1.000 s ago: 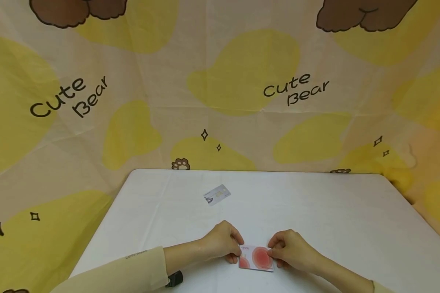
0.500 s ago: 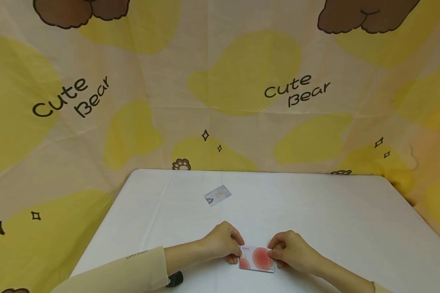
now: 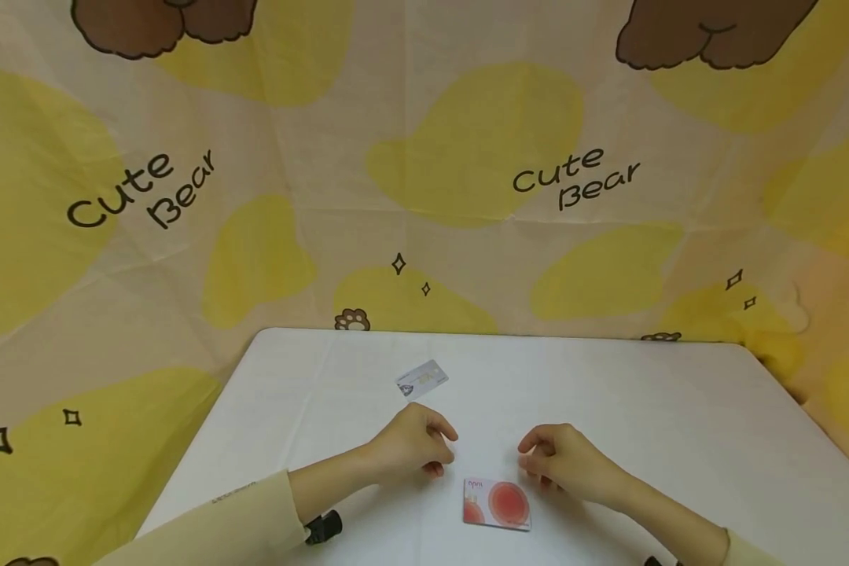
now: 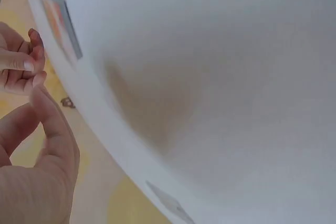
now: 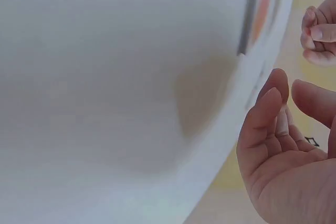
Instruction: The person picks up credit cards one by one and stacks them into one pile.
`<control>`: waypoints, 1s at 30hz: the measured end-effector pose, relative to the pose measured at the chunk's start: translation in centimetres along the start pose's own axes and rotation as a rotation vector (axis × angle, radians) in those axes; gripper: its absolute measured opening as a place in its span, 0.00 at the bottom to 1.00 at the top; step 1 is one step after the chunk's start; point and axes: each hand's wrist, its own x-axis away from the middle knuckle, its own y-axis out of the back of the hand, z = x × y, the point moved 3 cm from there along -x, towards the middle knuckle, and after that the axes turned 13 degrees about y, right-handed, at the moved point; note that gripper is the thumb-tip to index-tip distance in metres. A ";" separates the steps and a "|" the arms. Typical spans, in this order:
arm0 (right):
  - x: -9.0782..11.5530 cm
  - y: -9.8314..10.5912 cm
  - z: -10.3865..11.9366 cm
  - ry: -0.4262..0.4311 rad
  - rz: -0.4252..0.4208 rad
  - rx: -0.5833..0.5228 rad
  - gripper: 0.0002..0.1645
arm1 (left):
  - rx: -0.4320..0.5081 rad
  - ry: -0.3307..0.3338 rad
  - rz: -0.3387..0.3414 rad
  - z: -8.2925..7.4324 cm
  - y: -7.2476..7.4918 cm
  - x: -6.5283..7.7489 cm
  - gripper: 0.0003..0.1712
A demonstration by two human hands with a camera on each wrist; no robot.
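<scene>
A small stack of cards (image 3: 497, 503), its top one white with red circles, lies flat near the front of the white table. In the left wrist view the stack (image 4: 64, 27) shows a grey side with some thickness. My left hand (image 3: 412, 442) hovers beyond the stack's left corner, fingers loosely bent and holding nothing. On the other side my right hand (image 3: 571, 462) is also raised off the stack, thumb and fingertips apart in the right wrist view. Farther back lies a single silver-grey card (image 3: 422, 378), set at a slant, just beyond the left hand.
The white table (image 3: 608, 393) has rounded far corners. Behind it hangs a cloth backdrop (image 3: 453, 141) with yellow patches and bear drawings. A black device (image 3: 324, 527) is strapped at the left wrist, below the sleeve (image 3: 233, 519).
Both hands have let go of the stack's sides and moved up and away from it, the left one also leftward. The stack and the silver-grey card stay in place.
</scene>
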 end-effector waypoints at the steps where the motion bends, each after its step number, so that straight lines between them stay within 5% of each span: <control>1: -0.3 0.2 0.2 0.002 -0.006 0.004 0.11 | 0.001 -0.002 -0.012 -0.2 0.3 0.0 0.13; 14: -4.3 2.3 2.3 0.031 -0.065 0.050 0.14 | -0.013 -0.054 -0.173 -1.6 3.9 0.1 0.15; 30: -10.0 2.6 1.1 0.055 -0.053 0.054 0.19 | -0.037 -0.009 -0.350 -0.7 7.9 -2.5 0.19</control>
